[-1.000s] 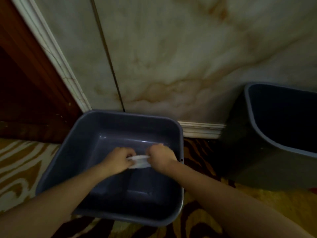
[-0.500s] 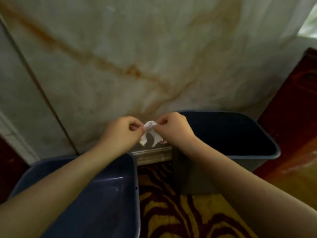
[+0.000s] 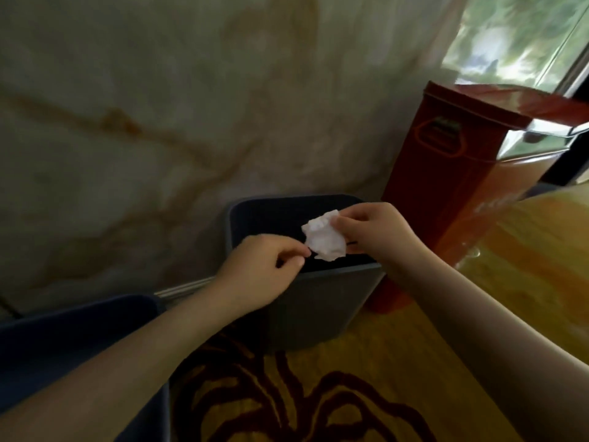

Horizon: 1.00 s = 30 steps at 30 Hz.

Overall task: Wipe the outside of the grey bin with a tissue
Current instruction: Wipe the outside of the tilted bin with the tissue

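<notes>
I am looking down at the marbled wall, which is filling the whole background behind the grey bin, my landmark here. The patterned floor is spreading out in front of the bin, toward me. To the right of the bin a tall red cabinet is standing against the wall, very near the bin's right side. To the left of the bin and nearer to me, a second dark tub is sitting on the floor, apart from it.

The grey bin itself is standing upright against the wall, its open mouth facing up and its near outer face showing bare. I am judging it to be light, stiff plastic with a smooth skin, likely to skid on the floor when rubbed, so one hand should be steadying the rim while the other is wiping.

Above the bin's mouth, my right hand is pinching the crumpled white tissue by its right edge between thumb and fingers. My left hand is hovering over the near rim with its fingers curled narrow, the thumb and forefinger nipping at the tissue's lower left corner. The tissue is looking soft, thin and easily torn, so I am thinking it should be bunched into a pad under flat fingers rather than dragged by a corner.
</notes>
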Each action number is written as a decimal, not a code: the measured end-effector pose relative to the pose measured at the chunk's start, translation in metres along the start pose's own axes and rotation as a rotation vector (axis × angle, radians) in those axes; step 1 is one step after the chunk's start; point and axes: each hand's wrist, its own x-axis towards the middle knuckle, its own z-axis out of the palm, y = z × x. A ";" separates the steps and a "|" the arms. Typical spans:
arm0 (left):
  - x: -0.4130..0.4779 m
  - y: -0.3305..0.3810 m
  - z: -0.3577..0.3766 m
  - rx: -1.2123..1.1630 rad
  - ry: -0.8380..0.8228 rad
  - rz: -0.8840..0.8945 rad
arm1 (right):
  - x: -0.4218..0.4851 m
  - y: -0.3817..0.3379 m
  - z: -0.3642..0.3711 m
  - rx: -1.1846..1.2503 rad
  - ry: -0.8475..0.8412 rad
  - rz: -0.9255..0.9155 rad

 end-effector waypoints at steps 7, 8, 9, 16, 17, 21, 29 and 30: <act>0.016 -0.012 0.032 0.380 -0.286 -0.027 | -0.026 0.053 -0.037 0.151 0.214 0.053; 0.017 -0.012 0.034 0.382 -0.262 -0.015 | -0.028 0.058 -0.041 0.140 0.265 0.046; 0.018 -0.012 0.036 0.388 -0.237 -0.002 | -0.029 0.064 -0.045 0.099 0.334 0.027; 0.032 0.001 0.018 0.198 0.089 -0.074 | -0.031 0.068 -0.040 -0.439 0.736 -0.473; 0.034 -0.001 0.014 0.131 0.095 -0.124 | -0.029 0.067 -0.033 -0.509 0.732 -0.549; 0.024 -0.012 0.012 -0.341 0.031 -0.380 | -0.022 0.064 0.000 -0.610 0.576 -0.727; 0.013 -0.054 0.021 -0.757 -0.056 -0.512 | -0.023 0.079 0.037 -0.804 0.145 -0.654; 0.011 -0.060 0.023 -0.780 -0.063 -0.544 | -0.020 0.083 0.039 -0.753 0.111 -0.635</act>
